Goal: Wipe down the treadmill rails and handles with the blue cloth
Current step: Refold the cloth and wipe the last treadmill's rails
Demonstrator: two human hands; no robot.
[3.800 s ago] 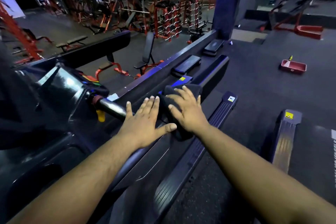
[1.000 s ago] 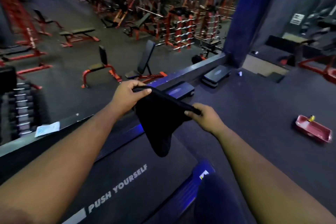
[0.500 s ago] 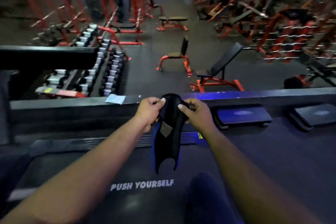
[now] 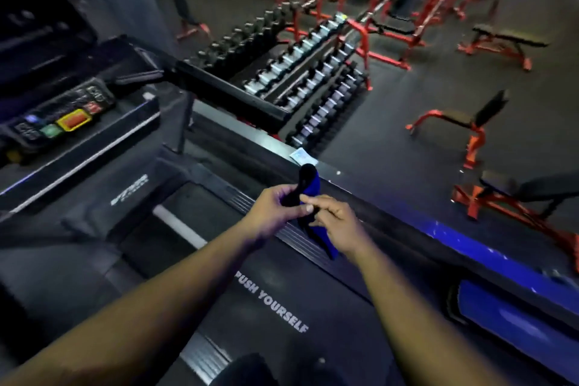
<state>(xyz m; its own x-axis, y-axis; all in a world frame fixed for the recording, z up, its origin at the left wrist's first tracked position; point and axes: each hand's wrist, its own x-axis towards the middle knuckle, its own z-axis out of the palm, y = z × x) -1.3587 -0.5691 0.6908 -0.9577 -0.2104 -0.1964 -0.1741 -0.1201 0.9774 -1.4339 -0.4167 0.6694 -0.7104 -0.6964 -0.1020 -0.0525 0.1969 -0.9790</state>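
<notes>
A dim gym floor with red-framed benches (image 4: pixel 463 125) fills the upper right of the frame. At upper left sits the treadmill's black console with coloured buttons (image 4: pixel 62 119); a tiered dumbbell rack (image 4: pixel 313 84) stands at upper centre. At centre, above the black treadmill belt printed "PUSH YOURSELF" (image 4: pixel 272 304), the left hand (image 4: pixel 275 210) pinches the blue cloth (image 4: pixel 313 213), and the right hand (image 4: pixel 336 226) pinches it from the other side.

A commercial gym: racked dumbbells (image 4: pixel 313 84), red benches (image 4: pixel 463 125) (several, scattered about), and a treadmill console (image 4: pixel 62 116).
</notes>
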